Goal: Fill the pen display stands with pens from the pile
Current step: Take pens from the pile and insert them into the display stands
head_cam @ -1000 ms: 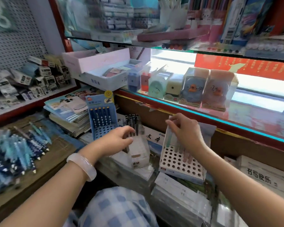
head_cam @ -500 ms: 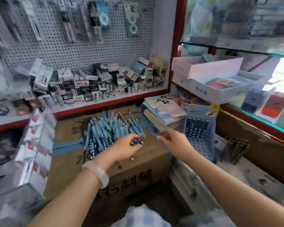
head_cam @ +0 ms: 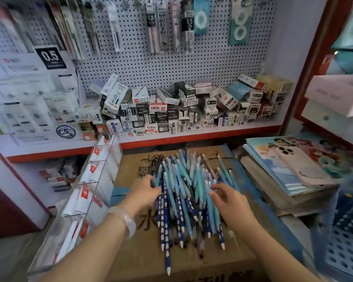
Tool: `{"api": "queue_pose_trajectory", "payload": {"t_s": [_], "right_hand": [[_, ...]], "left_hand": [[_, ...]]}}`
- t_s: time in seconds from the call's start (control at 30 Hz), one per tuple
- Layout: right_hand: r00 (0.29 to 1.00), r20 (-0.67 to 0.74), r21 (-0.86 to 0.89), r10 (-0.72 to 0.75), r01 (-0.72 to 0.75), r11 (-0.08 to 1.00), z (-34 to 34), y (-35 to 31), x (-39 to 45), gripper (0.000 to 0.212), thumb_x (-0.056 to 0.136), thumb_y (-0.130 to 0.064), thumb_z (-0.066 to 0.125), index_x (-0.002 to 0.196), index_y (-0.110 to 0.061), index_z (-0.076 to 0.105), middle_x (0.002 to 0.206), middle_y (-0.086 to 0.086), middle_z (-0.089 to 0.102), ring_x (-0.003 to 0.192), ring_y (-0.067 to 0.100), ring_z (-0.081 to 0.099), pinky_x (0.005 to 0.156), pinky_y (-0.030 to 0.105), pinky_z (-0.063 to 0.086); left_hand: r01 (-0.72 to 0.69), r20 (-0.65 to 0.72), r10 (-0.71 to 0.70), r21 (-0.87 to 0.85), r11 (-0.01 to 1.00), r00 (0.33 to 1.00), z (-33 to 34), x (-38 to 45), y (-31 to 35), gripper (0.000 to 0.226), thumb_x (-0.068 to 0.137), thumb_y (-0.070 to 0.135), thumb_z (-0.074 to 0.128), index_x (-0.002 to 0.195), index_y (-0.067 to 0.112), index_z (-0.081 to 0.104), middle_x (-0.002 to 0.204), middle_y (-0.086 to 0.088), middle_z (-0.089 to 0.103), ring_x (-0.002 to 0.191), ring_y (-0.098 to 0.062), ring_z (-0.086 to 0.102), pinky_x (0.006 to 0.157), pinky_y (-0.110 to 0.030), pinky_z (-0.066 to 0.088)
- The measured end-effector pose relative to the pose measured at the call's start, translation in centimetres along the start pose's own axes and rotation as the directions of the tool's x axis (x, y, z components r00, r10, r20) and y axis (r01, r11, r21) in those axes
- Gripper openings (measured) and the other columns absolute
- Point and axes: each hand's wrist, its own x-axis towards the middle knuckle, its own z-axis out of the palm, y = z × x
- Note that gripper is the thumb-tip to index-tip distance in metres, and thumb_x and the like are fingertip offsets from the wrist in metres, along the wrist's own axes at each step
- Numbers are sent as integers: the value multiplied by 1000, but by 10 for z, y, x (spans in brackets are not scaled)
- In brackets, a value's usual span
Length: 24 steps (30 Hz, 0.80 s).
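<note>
A pile of blue and light-blue pens [head_cam: 188, 198] lies on a brown cardboard box [head_cam: 192, 259] in the middle of the view. My left hand [head_cam: 144, 193] is at the pile's left edge, thumb on top and fingers curled in among the pens. My right hand [head_cam: 229, 201] rests on the right part of the pile with its fingers spread and relaxed. A blue perforated pen display stand [head_cam: 346, 237] shows at the lower right edge, blurred, away from both hands.
A clear acrylic rack [head_cam: 86, 192] leans at the left of the box. A stack of notebooks [head_cam: 283, 180] with a phone [head_cam: 300, 161] on top lies at the right. Behind, a shelf holds several small boxes [head_cam: 181, 110] under a pegboard [head_cam: 192, 64].
The view has swung left from the display stands to the pen pile. Both hands have left the stands and come down onto the pile.
</note>
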Motion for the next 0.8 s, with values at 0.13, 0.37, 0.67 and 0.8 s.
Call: {"api": "queue_pose_trajectory", "payload": {"t_s": [0.13, 0.37, 0.67, 0.8], "right_hand": [[1000, -27, 41, 14, -13, 999, 2, 17, 8, 30, 95, -34, 48, 121, -22, 56, 92, -15, 58, 82, -4, 55, 63, 10, 43], [996, -71, 117, 59, -51, 992, -9, 23, 19, 15, 96, -33, 44, 105, -29, 56, 85, -9, 65, 79, 9, 63, 71, 29, 52], [994, -66, 122, 90, -82, 989, -9, 31, 18, 17, 96, -35, 43, 105, -28, 56, 85, -9, 65, 79, 8, 62, 73, 28, 52], [993, -65, 132, 96, -87, 987, -9, 30, 17, 14, 97, -32, 42, 99, -29, 55, 83, -5, 66, 79, 16, 64, 75, 35, 53]], "left_hand": [[92, -30, -92, 1, 996, 995, 1, 38, 1, 34, 91, 30, 51, 119, 11, 47, 96, -2, 55, 79, -18, 52, 62, -27, 41], [191, 90, -202, 123, 974, 975, 8, 79, 11, 33, 87, 33, 60, 105, 9, 47, 88, -3, 51, 89, -23, 53, 79, -31, 47], [203, -41, -200, 268, 942, 979, 13, 98, 1, 26, 83, 33, 65, 84, 10, 54, 69, 1, 49, 59, -11, 47, 47, -20, 37], [200, -73, -189, 203, 959, 979, 15, 103, -7, 19, 84, 20, 63, 73, 10, 52, 67, -2, 51, 55, -13, 49, 42, -22, 33]]}}
